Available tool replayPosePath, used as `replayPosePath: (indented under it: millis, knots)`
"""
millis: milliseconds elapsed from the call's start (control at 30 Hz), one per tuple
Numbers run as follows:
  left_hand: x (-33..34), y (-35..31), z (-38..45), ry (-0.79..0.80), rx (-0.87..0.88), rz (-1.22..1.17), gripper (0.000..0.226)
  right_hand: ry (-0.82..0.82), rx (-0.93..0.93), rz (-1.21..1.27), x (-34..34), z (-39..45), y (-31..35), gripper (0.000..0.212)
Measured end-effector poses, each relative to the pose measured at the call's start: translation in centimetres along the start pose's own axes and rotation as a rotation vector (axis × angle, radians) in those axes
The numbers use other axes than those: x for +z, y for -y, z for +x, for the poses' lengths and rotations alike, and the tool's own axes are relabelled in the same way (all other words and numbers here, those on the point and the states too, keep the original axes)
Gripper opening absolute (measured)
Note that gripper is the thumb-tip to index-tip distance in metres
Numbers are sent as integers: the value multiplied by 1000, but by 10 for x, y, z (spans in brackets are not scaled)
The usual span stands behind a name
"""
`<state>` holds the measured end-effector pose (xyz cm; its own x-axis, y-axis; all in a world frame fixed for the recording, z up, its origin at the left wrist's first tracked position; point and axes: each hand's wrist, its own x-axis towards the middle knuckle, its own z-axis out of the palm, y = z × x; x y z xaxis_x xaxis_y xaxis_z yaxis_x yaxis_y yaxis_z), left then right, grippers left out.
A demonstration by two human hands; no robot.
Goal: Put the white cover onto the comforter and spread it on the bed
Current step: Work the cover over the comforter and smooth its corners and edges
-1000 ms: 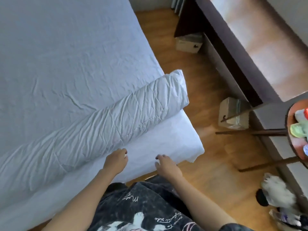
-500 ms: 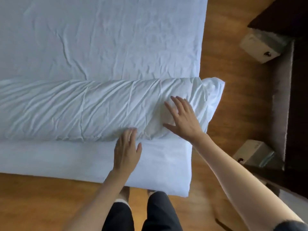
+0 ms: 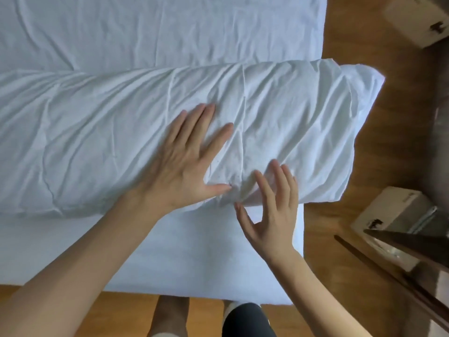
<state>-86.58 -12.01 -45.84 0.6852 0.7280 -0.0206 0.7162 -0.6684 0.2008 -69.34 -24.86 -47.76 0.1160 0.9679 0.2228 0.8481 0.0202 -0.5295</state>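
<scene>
A thick roll of white comforter in its white cover (image 3: 291,122) lies across the bed (image 3: 145,27), its right end jutting past the bed's right side. My left hand (image 3: 187,161) lies flat on top of the roll with spread, straight fingers. My right hand (image 3: 272,212) is at the roll's near edge, fingers straight and pointing up against the fabric, thumb apart. Below the roll a flat white layer (image 3: 194,259) hangs over the bed's near edge. Neither hand grips cloth.
Wooden floor (image 3: 328,276) runs along the bed's right side and near edge. Two cardboard boxes (image 3: 393,215) (image 3: 418,18) sit on the floor at the right. Dark wooden furniture legs (image 3: 401,276) slant in at the lower right. My legs (image 3: 245,319) stand at the bed's foot.
My left hand moved up from the flat layer onto the top of the roll. My right hand came down from the roll's top to its near edge. The view moved closer.
</scene>
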Motion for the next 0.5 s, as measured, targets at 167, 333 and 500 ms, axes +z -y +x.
replayPosePath:
  millis: [167, 333, 500]
  knots:
    - [-9, -3, 8, 35, 10, 3, 103, -263, 419, 135, 2, -16, 24, 52]
    - [-24, -8, 40, 69, -21, 40, 110, -430, 1159, 611, -1, 1, 74, 72]
    - [-33, -3, 81, 153, -148, 96, 123, -543, 1493, 984, 17, 44, 80, 97]
